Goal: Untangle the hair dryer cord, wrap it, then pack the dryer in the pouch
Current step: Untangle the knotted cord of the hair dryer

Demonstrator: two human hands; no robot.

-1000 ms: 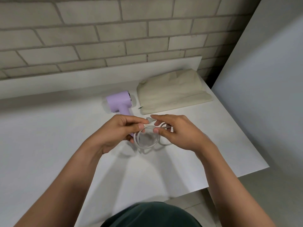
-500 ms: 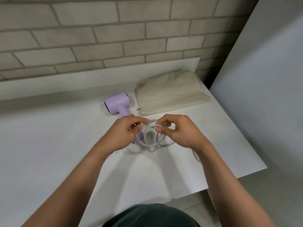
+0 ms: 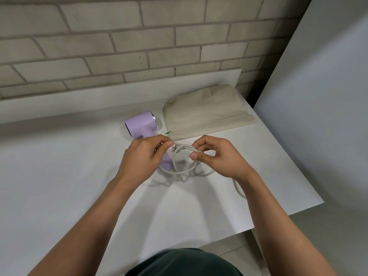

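Over on the white bench (image 3: 59, 176), a limp beige cloth pouch (image 3: 207, 116) lies flat beside the smooth lilac dryer (image 3: 142, 124); left hand (image 3: 139, 158) and right hand (image 3: 219, 156) each have a pinching grip on its looped white cord (image 3: 179, 170).

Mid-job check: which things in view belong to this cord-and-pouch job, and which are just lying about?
Belongs to the job:
lilac plastic hair dryer
pale grey cord, its loops pinched by the left hand and the right hand
beige cloth pouch, flat behind the hands

Just surroundings:
white table
grey brick wall
pale panel at right
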